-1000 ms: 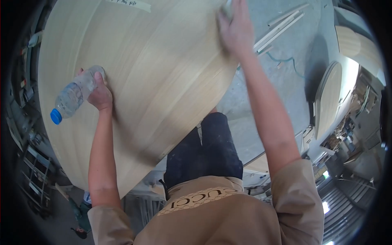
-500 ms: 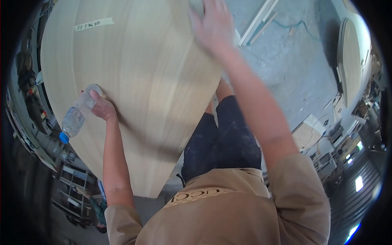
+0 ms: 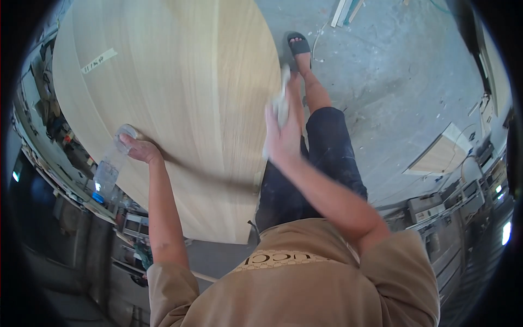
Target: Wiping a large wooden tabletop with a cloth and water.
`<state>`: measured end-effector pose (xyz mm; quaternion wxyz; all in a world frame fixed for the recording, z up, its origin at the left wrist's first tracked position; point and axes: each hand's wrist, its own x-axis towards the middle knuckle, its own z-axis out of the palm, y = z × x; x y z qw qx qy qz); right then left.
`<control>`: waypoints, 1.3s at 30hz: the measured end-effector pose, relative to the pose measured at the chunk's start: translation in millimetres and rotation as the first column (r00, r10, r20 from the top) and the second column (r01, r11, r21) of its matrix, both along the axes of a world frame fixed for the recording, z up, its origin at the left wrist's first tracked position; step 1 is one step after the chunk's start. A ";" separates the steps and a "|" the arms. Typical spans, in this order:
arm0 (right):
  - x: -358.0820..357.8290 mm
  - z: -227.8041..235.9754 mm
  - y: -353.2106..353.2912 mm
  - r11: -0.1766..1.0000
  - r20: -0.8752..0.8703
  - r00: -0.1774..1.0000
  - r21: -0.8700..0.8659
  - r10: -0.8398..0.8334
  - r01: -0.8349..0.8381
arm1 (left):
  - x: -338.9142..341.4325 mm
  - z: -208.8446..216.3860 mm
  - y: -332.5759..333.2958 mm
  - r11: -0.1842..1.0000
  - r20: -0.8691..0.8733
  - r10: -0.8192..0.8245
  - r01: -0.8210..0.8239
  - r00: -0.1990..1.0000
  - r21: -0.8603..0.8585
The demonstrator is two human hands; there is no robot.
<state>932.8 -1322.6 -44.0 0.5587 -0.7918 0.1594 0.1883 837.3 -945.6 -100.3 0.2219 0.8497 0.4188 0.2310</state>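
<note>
My left hand (image 3: 140,149) is closed around the bottom end of a clear plastic bottle (image 3: 109,168), which tilts with its blue cap lower and outward to the left. Beneath that hand spreads a large light wood-grain panel (image 3: 196,82) with a curved outline. At the panel's right edge is my right hand (image 3: 284,139), blurred by motion and closed on a whitish, cloth-like piece (image 3: 282,101). Whether this piece touches the edge, I cannot tell.
A strip of marked tape (image 3: 99,60) is stuck on the panel's left part. My sandalled foot (image 3: 299,46) stands on the grey floor. Narrow strips (image 3: 344,12) lie at the top, and a pale board (image 3: 440,155) lies to the right. Cluttered shelving lines the left.
My right hand has come from the panel's upper right back along its edge toward me. The left hand has shifted slightly right with the bottle. The view has turned somewhat.
</note>
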 end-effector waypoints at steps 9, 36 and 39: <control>41.3 -19.4 -20.5 0.997 0.161 0.984 0.033 0.069 -0.075 | 0.4 -5.3 -0.7 0.998 0.076 0.054 -0.051 0.996 -0.048; 175.2 -4.2 47.9 0.286 0.181 0.226 -0.709 0.957 -0.645 | 14.9 10.3 -20.9 0.985 -0.062 0.162 -0.157 0.985 0.077; 249.5 -18.7 123.6 0.295 0.309 0.071 -0.776 0.948 -0.558 | 14.9 14.1 -23.3 0.984 -0.066 0.159 -0.152 0.985 0.096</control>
